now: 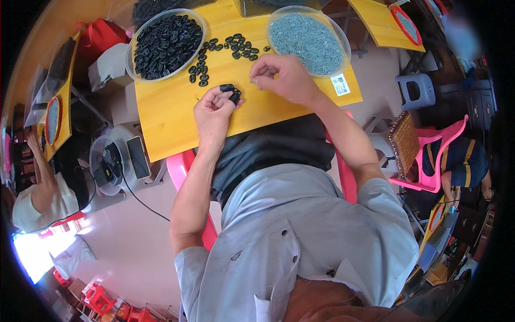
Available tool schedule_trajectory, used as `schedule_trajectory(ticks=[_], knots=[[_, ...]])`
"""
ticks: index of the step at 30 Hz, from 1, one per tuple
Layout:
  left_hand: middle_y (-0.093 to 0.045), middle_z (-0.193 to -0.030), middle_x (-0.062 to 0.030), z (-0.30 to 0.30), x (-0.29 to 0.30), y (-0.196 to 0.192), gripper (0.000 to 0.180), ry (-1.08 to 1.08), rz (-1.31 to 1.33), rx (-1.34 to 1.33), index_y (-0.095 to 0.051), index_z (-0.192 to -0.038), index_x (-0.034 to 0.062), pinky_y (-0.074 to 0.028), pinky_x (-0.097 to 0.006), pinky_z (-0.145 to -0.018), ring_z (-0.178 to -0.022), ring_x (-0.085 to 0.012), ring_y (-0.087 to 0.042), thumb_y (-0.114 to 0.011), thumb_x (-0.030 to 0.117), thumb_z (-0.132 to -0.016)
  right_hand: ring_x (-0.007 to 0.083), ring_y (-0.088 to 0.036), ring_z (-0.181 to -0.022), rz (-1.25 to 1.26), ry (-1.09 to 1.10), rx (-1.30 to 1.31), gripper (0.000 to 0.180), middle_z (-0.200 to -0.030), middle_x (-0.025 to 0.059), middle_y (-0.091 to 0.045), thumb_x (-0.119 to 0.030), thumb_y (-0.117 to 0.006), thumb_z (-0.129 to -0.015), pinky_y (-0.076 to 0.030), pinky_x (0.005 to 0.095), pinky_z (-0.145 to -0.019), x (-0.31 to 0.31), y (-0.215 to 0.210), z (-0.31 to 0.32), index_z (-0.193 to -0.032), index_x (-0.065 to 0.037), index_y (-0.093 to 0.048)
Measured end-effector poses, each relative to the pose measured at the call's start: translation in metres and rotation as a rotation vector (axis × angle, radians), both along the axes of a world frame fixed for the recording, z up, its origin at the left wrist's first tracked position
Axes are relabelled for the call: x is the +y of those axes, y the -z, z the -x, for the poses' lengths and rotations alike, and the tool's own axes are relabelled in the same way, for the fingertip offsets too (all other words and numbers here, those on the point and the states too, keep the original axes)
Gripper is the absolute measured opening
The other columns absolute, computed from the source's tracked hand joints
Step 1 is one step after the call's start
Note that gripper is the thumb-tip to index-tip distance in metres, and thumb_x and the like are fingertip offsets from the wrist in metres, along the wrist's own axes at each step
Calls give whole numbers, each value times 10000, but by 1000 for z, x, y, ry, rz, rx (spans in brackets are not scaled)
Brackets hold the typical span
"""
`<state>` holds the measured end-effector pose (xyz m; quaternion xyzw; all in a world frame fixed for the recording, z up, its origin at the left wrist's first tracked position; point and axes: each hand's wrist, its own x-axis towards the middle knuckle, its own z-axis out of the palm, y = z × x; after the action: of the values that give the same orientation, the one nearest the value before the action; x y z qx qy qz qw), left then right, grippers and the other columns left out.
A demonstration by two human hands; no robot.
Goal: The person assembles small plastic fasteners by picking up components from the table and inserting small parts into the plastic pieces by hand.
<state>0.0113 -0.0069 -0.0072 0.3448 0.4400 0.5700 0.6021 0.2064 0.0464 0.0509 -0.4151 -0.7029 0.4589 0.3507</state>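
Observation:
My left hand (213, 115) is over the yellow table (166, 121) with its fingers closed on a small black plastic piece (234, 97). Something black also covers or lies against one of its fingertips; I cannot tell which. To the right of it my right hand (284, 79) hovers in a pinch, thumb and fingertips together. Whatever sits in that pinch is too small to make out. Beyond the hands, loose black oval pieces (245, 53) with holes lie scattered on the tabletop. The two hands are apart.
A clear tub of black pieces (167, 47) stands at the far left, and a tub of small silvery metal pins or screws (307, 44) at the far right. Two other people sit at side tables. A grey stool (416, 91) and a pink chair (429, 161) stand to the right.

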Motion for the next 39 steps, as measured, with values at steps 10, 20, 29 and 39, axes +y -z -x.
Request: schedule_trajectory(ticks=[10, 20, 29, 39], knots=[[-672, -916, -77, -3, -2, 6, 198, -16, -38, 60, -628, -1021, -61, -577, -285, -826, -827, -132, -676, -572, -133, -845, 90, -629, -675, -98, -24, -118, 70, -752, 29, -672, -29, -680, -830, -512, 241, -662, -11, 10, 17, -894, -4, -662], [-689, -910, -78, -4, -3, 7, 197, -8, -54, 81, -631, -1028, -61, -565, -265, -812, -827, -135, -685, -578, -127, -851, 87, -631, -671, -118, -22, -157, 63, -739, 39, -675, -18, -670, -830, -511, 238, -647, -12, 10, 16, -891, -4, -661], [-688, -911, -78, -4, -3, 2, 182, -7, -52, 108, -632, -1021, -63, -560, -255, -803, -824, -125, -680, -581, -124, -858, 123, -693, -693, -3, -16, -142, 142, -779, 82, -702, -52, -673, -862, -526, 243, -635, -13, 11, 17, -972, 39, -682], [-691, -895, -91, -5, -4, 0, 193, -40, -31, 85, -629, -1006, -69, -558, -250, -781, -798, -142, -691, -568, -139, -837, 248, -690, -667, -123, 30, -182, 155, -745, 154, -690, -127, -654, -857, -528, 328, -634, -15, 19, 22, -901, 16, -691]])
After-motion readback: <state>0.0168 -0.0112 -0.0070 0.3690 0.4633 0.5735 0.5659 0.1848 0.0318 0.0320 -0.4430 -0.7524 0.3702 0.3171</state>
